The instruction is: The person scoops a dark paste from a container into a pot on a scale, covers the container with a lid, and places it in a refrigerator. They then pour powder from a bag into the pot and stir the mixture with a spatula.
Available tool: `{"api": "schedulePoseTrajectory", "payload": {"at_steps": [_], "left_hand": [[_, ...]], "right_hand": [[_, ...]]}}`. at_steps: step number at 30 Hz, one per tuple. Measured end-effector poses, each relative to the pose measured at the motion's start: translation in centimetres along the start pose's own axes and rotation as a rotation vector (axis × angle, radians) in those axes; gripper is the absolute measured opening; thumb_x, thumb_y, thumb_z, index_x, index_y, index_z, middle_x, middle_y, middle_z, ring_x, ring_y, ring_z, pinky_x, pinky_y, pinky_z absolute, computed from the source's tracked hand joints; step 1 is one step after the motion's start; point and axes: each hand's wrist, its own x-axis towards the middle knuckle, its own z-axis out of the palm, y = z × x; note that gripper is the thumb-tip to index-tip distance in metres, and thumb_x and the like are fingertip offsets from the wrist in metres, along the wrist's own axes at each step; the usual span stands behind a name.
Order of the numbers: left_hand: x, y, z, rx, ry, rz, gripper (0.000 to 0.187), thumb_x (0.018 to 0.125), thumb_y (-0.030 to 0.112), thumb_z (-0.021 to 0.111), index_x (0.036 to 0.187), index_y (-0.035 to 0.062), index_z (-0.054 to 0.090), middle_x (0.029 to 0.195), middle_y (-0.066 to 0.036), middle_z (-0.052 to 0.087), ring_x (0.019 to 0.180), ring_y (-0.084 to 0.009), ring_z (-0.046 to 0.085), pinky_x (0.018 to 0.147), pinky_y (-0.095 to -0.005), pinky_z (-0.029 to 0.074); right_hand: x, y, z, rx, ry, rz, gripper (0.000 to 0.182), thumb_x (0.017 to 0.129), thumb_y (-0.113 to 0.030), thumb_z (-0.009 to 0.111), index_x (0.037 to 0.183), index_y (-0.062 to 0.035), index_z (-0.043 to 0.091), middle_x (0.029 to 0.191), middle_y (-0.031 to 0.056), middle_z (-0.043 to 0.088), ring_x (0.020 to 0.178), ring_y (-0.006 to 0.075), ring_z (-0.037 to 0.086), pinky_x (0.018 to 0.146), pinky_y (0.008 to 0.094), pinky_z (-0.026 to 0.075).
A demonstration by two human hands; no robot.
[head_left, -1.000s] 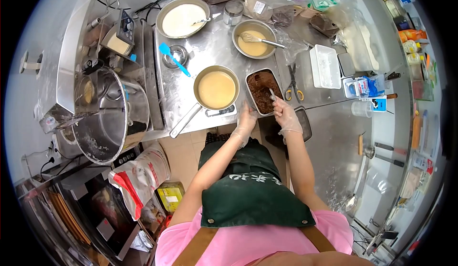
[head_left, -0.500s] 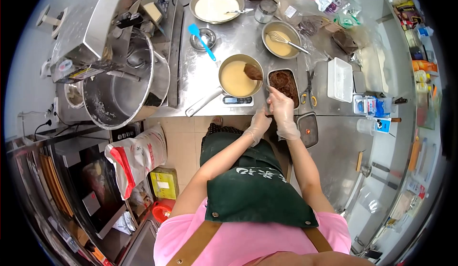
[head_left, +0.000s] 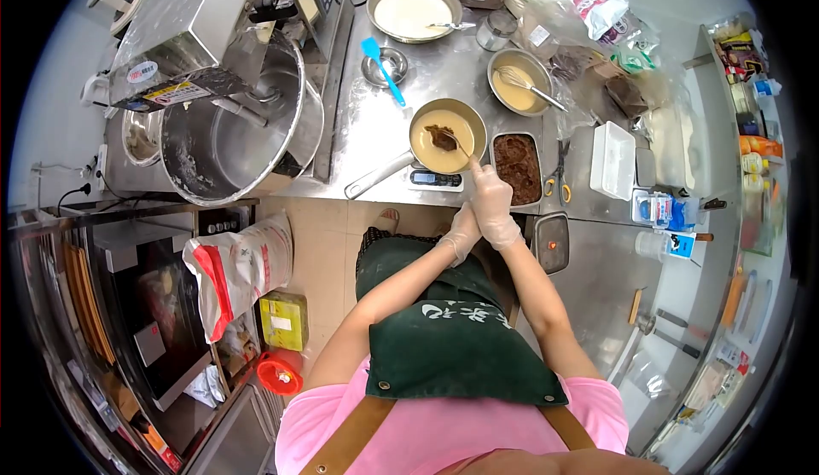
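Observation:
My right hand (head_left: 495, 195), in a clear glove, grips the thin handle of a spoon (head_left: 466, 153) at the right rim of a saucepan (head_left: 380, 174). The spoon reaches into the pan's pale yellow liquid (head_left: 433, 163), where a clump of dark brown paste (head_left: 441, 137) sits at its end. Close beside my right wrist is my gloved left hand (head_left: 462, 231), its fingers loosely curled with nothing seen in them. Just right of the pan stands a rectangular metal tin (head_left: 539, 176) of brown paste (head_left: 515, 166). The saucepan rests on a digital scale (head_left: 436, 180).
A large mixer bowl (head_left: 198, 192) stands at left. Behind the pan are a blue spatula (head_left: 383, 71) on a small metal bowl, a wide pan of white liquid (head_left: 412, 11) and a bowl with a whisk (head_left: 522, 81). Scissors (head_left: 560, 176) and a white container (head_left: 612, 161) lie right.
My right hand has moved left toward the pan, lowering the paste-loaded spoon into the liquid. More of the tin shows. The whole view has shifted slightly.

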Motion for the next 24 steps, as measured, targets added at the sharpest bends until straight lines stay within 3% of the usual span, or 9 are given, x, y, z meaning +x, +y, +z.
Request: {"api": "schedulePoseTrajectory", "payload": {"at_steps": [1, 2, 5, 7, 11, 14, 15, 16, 24], "left_hand": [[0.1, 0.1, 0.2, -0.038, 0.021, 0.002, 0.027, 0.089, 0.023, 0.06, 0.112, 0.0085, 0.06, 0.108, -0.017, 0.065, 0.099, -0.0349, 0.064, 0.084, -0.042, 0.051], [0.2, 0.1, 0.5, -0.074, 0.04, 0.006, 0.026, 0.088, 0.021, 0.061, 0.111, 0.0083, 0.06, 0.107, -0.017, 0.066, 0.098, -0.0351, 0.064, 0.084, -0.0423, 0.051], [0.5, 3.6, -2.1, -0.205, -0.166, -0.509, 0.031, 0.083, 0.014, 0.064, 0.113, 0.0069, 0.061, 0.104, -0.016, 0.066, 0.097, -0.0347, 0.064, 0.085, -0.0426, 0.051], [1.1, 4.6, -2.7, -0.219, -0.101, -0.491, 0.042, 0.082, 0.012, 0.067, 0.122, 0.0018, 0.057, 0.093, -0.013, 0.067, 0.089, -0.0287, 0.066, 0.082, -0.0378, 0.052], [2.9, 3.1, -0.8, -0.218, -0.011, -0.574, 0.06, 0.083, 0.008, 0.063, 0.14, 0.0002, 0.046, 0.092, -0.011, 0.065, 0.085, -0.0279, 0.065, 0.078, -0.0362, 0.051], [4.7, 3.3, -0.8, -0.171, -0.004, -0.58, 0.065, 0.082, 0.006, 0.06, 0.144, -0.001, 0.042, 0.092, -0.011, 0.062, 0.084, -0.0251, 0.062, 0.077, -0.0361, 0.05], [5.0, 3.6, -0.4, -0.215, 0.104, -0.565, 0.058, 0.08, 0.003, 0.06, 0.137, 0.0024, 0.049, 0.092, -0.017, 0.064, 0.089, -0.0348, 0.064, 0.081, -0.0428, 0.05], [5.4, 3.6, -0.3, -0.198, 0.085, -0.56, 0.062, 0.081, 0.001, 0.058, 0.142, 0.003, 0.044, 0.092, -0.016, 0.063, 0.087, -0.0324, 0.063, 0.081, -0.0411, 0.05], [6.7, 4.3, 0.2, -0.18, 0.025, -0.539, 0.062, 0.086, -0.006, 0.048, 0.146, 0.0076, 0.042, 0.082, -0.006, 0.056, 0.072, -0.02, 0.056, 0.07, -0.0325, 0.048]], "right_hand": [[-0.2, 0.5, 0.2, 0.017, 0.033, 0.006, 0.041, 0.085, 0.002, 0.058, 0.125, -0.0027, 0.062, 0.074, 0.0089, 0.06, 0.057, 0.0237, 0.061, 0.051, 0.0335, 0.049], [-0.5, 1.2, 0.6, 0.319, -0.005, 0.266, 0.04, 0.087, 0.002, 0.057, 0.126, -0.0008, 0.061, 0.073, 0.0064, 0.059, 0.054, 0.0196, 0.057, 0.049, 0.0308, 0.046], [0.5, 1.9, -1.9, 1.278, -0.082, 0.993, 0.037, 0.095, -0.002, 0.051, 0.129, 0.009, 0.055, 0.07, -0.0026, 0.054, 0.048, 0.0042, 0.04, 0.044, 0.0198, 0.03], [0.2, 3.8, -4.2, 1.479, -0.09, 1.013, 0.034, 0.093, -0.003, 0.052, 0.124, 0.0086, 0.06, 0.07, -0.0018, 0.056, 0.048, 0.004, 0.04, 0.044, 0.0193, 0.029], [-2.3, 7.5, -7.2, 1.044, 0.132, 1.022, 0.035, 0.096, -0.004, 0.052, 0.127, 0.0102, 0.057, 0.071, -0.0028, 0.054, 0.049, 0.0038, 0.041, 0.044, 0.0188, 0.03], [-6.1, 12.7, -4.6, 0.032, 0.1, 0.472, 0.028, 0.09, -0.002, 0.056, 0.116, -0.003, 0.067, 0.072, 0.0072, 0.062, 0.059, 0.0193, 0.062, 0.052, 0.0312, 0.047], [-6.2, 13.1, -4.9, -0.276, 0.045, 0.296, 0.027, 0.089, -0.002, 0.056, 0.113, -0.0057, 0.069, 0.073, 0.01, 0.064, 0.063, 0.0233, 0.065, 0.054, 0.0343, 0.05], [-6.2, 12.8, -4.7, -0.274, -0.003, 0.376, 0.029, 0.084, -0.001, 0.057, 0.109, -0.0097, 0.069, 0.078, 0.0167, 0.064, 0.068, 0.0331, 0.066, 0.059, 0.042, 0.053], [-6.4, 12.3, -3.0, -0.195, -0.102, 0.416, 0.032, 0.083, 0.002, 0.055, 0.112, -0.0047, 0.067, 0.078, 0.019, 0.063, 0.07, 0.0374, 0.066, 0.06, 0.0437, 0.052]]}}
